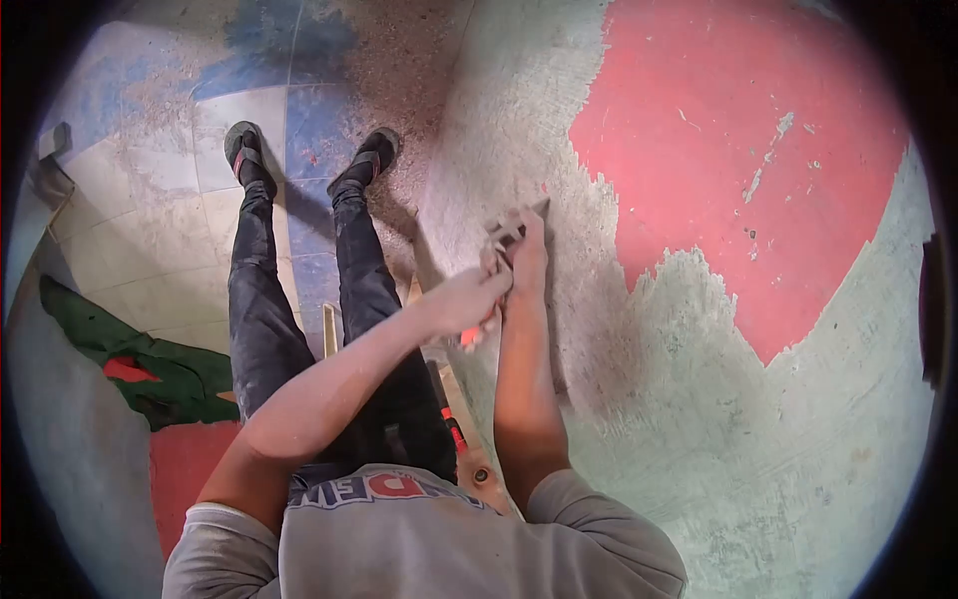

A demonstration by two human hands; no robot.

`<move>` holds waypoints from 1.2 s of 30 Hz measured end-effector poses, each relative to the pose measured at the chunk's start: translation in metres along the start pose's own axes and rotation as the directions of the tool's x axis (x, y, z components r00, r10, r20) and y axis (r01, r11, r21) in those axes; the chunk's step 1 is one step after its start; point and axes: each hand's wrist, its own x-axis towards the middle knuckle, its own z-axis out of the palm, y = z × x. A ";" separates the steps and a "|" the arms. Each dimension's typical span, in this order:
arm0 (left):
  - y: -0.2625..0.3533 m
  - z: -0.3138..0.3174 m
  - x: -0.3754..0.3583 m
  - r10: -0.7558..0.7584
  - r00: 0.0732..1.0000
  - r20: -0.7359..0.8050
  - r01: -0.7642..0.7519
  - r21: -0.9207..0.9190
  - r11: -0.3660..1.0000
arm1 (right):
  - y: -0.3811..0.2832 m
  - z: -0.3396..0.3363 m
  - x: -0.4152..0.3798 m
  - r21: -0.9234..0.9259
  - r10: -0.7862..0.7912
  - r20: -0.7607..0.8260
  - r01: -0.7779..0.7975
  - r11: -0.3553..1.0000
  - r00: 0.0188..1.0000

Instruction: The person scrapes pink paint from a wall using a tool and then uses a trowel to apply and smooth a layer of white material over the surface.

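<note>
Both hands are together in front of the wall, dusted pale. My right hand (pixel 527 245) is closed around a hand tool, whose dark, pointed flat tip (pixel 542 207) sticks out past the fingers close to the wall surface. My left hand (pixel 481 298) is closed next to my right wrist. An orange piece (pixel 470 336) shows just below its fingers, perhaps a handle end; the rest of it is hidden. The wall (pixel 559 120) is rough and pale, with a large ragged patch of red paint (pixel 738 170).
Dust and crumbs lie over the white and blue floor tiles (pixel 239 130) around my feet. A wooden board (pixel 481 475) with a red and black tool (pixel 454 431) stands by my right leg. Green cloth (pixel 120 339) and a red surface (pixel 190 474) are at the left.
</note>
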 end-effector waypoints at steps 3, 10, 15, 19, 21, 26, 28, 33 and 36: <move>0.011 -0.019 0.021 -0.047 0.999 -0.020 0.045 -0.103 0.994 | 0.000 0.013 0.042 -0.046 -0.036 0.046 0.038 0.998 0.998; 0.010 0.002 -0.015 -0.090 0.993 0.071 0.097 -0.104 0.990 | 0.001 -0.003 -0.004 0.051 0.020 0.026 -0.022 0.998 0.999; 0.012 -0.022 -0.016 -0.128 0.989 0.068 0.135 -0.116 0.984 | 0.010 0.018 0.001 0.100 0.011 -0.052 -0.005 0.995 0.999; -0.004 -0.006 0.000 -0.002 0.999 0.049 0.007 -0.092 0.996 | 0.005 0.001 -0.005 0.034 -0.013 0.003 0.013 0.999 1.000; 0.021 -0.002 -0.007 -0.077 0.997 0.018 0.078 -0.102 0.992 | 0.003 -0.001 0.024 -0.033 -0.009 0.052 0.011 0.999 0.999; 0.020 -0.014 0.004 -0.045 0.998 0.036 0.049 -0.113 0.992 | 0.004 0.003 0.032 0.011 0.000 0.035 -0.001 1.000 0.999; 0.013 -0.001 -0.011 -0.071 0.996 0.059 0.077 -0.103 0.992 | 0.008 -0.005 0.007 0.026 -0.010 0.018 0.009 1.000 1.000; 0.009 -0.017 0.029 -0.065 0.998 0.010 0.066 -0.234 0.970 | -0.003 0.008 0.048 -0.064 0.051 0.055 -0.047 0.997 0.997; 0.015 -0.005 0.007 0.011 1.000 -0.019 -0.012 -0.083 0.996 | 0.001 -0.001 0.030 -0.021 -0.006 0.043 0.007 1.000 0.999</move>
